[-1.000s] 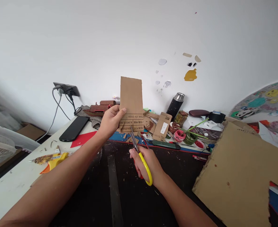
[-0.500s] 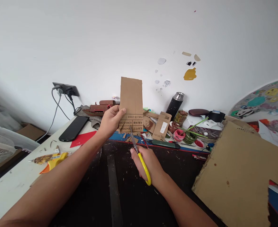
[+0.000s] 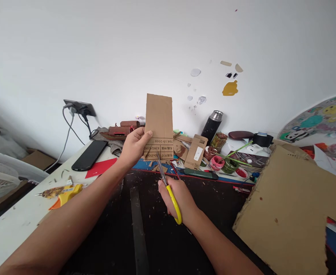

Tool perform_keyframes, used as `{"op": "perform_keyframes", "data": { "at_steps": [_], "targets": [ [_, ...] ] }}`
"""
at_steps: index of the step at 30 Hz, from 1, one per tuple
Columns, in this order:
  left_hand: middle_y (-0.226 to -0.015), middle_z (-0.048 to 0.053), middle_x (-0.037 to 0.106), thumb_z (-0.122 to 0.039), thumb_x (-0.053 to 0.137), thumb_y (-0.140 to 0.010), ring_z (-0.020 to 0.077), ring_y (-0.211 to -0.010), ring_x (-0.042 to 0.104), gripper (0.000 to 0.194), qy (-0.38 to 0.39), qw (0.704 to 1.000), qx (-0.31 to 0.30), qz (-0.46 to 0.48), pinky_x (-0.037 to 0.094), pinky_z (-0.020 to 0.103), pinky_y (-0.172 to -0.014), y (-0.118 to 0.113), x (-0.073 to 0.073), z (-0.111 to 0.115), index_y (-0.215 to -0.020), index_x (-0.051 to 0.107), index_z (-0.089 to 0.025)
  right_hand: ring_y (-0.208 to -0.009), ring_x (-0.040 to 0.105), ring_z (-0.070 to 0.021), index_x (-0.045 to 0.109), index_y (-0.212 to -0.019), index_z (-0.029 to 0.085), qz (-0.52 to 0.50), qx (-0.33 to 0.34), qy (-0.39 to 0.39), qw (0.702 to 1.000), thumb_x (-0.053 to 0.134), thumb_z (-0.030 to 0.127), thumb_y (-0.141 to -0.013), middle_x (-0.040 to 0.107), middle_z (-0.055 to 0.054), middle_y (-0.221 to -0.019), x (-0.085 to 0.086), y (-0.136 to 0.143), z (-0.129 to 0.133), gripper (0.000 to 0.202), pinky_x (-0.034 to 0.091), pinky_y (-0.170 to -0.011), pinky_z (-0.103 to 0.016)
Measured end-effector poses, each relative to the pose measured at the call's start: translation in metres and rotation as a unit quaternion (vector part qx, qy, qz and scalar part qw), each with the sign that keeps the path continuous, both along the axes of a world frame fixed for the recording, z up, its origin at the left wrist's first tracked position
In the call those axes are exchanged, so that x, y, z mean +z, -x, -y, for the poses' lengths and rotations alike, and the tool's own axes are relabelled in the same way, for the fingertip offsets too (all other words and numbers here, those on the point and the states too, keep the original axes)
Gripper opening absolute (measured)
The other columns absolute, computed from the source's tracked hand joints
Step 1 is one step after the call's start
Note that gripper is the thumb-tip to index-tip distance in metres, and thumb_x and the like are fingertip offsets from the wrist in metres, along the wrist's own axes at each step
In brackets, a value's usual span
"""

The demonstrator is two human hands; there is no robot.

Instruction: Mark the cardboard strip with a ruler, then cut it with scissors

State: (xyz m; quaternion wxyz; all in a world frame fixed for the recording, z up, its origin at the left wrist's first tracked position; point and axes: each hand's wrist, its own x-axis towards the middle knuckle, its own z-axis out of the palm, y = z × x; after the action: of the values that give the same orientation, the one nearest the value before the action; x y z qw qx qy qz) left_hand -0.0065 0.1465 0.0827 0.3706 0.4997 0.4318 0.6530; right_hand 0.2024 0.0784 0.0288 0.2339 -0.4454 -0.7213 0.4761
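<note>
Wall point(image 3: 127, 49) is being partly blocked by cardboard point(image 3: 159, 116), pinched by left hand point(image 3: 133, 147) fingers; scissors point(image 3: 162, 173) are being clasped by right hand point(image 3: 183, 196) fingers; jars point(image 3: 217, 163) are being crowded at four o'clock.

Cardboard piece point(image 3: 159, 116): plain brown, black printed lines and characters below. Scissors point(image 3: 162, 173): yellow handle, silver blades. Phone point(image 3: 89, 155): black. Paper point(image 3: 100, 169): red.

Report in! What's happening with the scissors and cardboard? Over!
Left grip on cardboard piece. Right grip on scissors, blades at piece's printed end. Metal strip below, untouched.
</note>
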Motion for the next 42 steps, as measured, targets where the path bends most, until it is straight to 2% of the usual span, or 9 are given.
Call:
{"op": "perform_keyframes", "data": {
  "at_steps": [5,10,14,21,24,27,29,33,42],
  "targets": [
    [-0.084,0.004,0.075,-0.063,0.083,-0.083,0.0196,-0.073,0.068,0.045,0.005,1.000,-0.001,-0.016,0.057,0.031,-0.068,0.000,0.004,0.002,-0.090,0.068,-0.021,-0.049,0.066,-0.0210,0.067,-0.089,0.024,0.025,-0.006,-0.009,1.000,0.057,0.052,-0.110,0.063,0.000,-0.056,-0.001,-0.002,0.000,0.036,0.047,-0.054,-0.029],
    [-0.080,0.003,0.073,-0.064,0.085,-0.082,0.0189,-0.070,0.066,0.046,0.006,1.000,-0.002,-0.023,0.056,0.030,-0.063,0.002,0.008,0.004,-0.089,0.069,-0.021,-0.065,0.078,-0.0203,0.068,-0.094,0.022,-0.023,0.042,-0.011,0.999,0.064,0.055,-0.108,0.077,-0.002,-0.070,0.000,-0.004,-0.002,0.036,0.057,-0.068,-0.028],
    [-0.076,0.002,0.071,-0.061,0.087,-0.081,0.0165,-0.066,0.063,0.045,0.000,1.000,-0.002,-0.021,0.053,0.027,-0.060,0.003,0.011,0.004,-0.084,0.068,-0.021,-0.071,0.079,-0.0211,0.071,-0.097,0.022,-0.034,0.047,0.002,0.998,0.073,0.058,-0.102,0.080,-0.004,-0.079,0.002,-0.004,-0.003,0.036,0.057,-0.068,-0.027],
    [-0.077,0.002,0.071,-0.061,0.085,-0.083,0.0180,-0.067,0.065,0.044,0.002,1.000,-0.006,-0.028,0.054,0.029,-0.060,0.004,0.011,0.004,-0.085,0.068,-0.021,-0.076,0.079,-0.0232,0.075,-0.108,0.022,-0.016,0.052,0.012,0.998,0.087,0.063,-0.089,0.078,-0.003,-0.080,0.013,-0.007,-0.004,0.047,0.057,-0.069,-0.028],
    [-0.077,0.002,0.072,-0.061,0.085,-0.083,0.0179,-0.068,0.065,0.044,0.005,1.000,-0.009,-0.027,0.054,0.028,-0.061,0.004,0.010,0.004,-0.086,0.068,-0.021,-0.074,0.079,-0.0224,0.074,-0.106,0.021,-0.036,0.047,0.037,0.998,0.088,0.064,-0.088,0.077,-0.003,-0.079,0.012,-0.005,-0.003,0.049,0.058,-0.067,-0.027],
    [-0.078,0.003,0.073,-0.065,0.086,-0.081,0.0180,-0.068,0.066,0.048,0.013,1.000,-0.013,-0.016,0.054,0.028,-0.061,0.004,0.008,0.003,-0.088,0.068,-0.020,-0.063,0.076,-0.0190,0.071,-0.100,0.020,-0.065,0.028,0.084,0.994,0.081,0.066,-0.092,0.075,-0.002,-0.076,0.007,-0.002,-0.002,0.047,0.056,-0.057,-0.025],
    [-0.080,0.003,0.074,-0.067,0.086,-0.080,0.0182,-0.069,0.066,0.051,0.018,1.000,-0.011,-0.015,0.054,0.028,-0.063,0.003,0.006,0.003,-0.089,0.069,-0.020,-0.052,0.070,-0.0162,0.069,-0.101,0.021,-0.068,0.017,0.101,0.992,0.077,0.066,-0.094,0.072,0.000,-0.073,0.004,0.000,-0.001,0.047,0.049,-0.046,-0.022],
    [-0.083,0.003,0.076,-0.067,0.088,-0.078,0.0195,-0.072,0.068,0.053,0.023,1.000,-0.015,-0.009,0.056,0.029,-0.066,0.002,0.006,0.002,-0.090,0.069,-0.020,-0.040,0.058,-0.0125,0.067,-0.099,0.022,-0.056,0.006,0.077,0.995,0.068,0.062,-0.101,0.067,0.003,-0.064,0.003,-0.001,0.000,0.040,0.044,-0.041,-0.022],
    [-0.080,0.002,0.076,-0.062,0.089,-0.079,0.0165,-0.067,0.066,0.048,0.010,0.999,-0.023,0.023,0.056,0.028,-0.066,-0.002,0.001,0.001,-0.088,0.070,-0.020,-0.040,0.056,-0.0159,0.053,-0.081,0.025,0.006,-0.011,-0.008,1.000,0.058,0.056,-0.108,0.052,0.005,-0.048,-0.001,-0.003,0.000,0.041,0.038,-0.048,-0.025]
  ]
}}
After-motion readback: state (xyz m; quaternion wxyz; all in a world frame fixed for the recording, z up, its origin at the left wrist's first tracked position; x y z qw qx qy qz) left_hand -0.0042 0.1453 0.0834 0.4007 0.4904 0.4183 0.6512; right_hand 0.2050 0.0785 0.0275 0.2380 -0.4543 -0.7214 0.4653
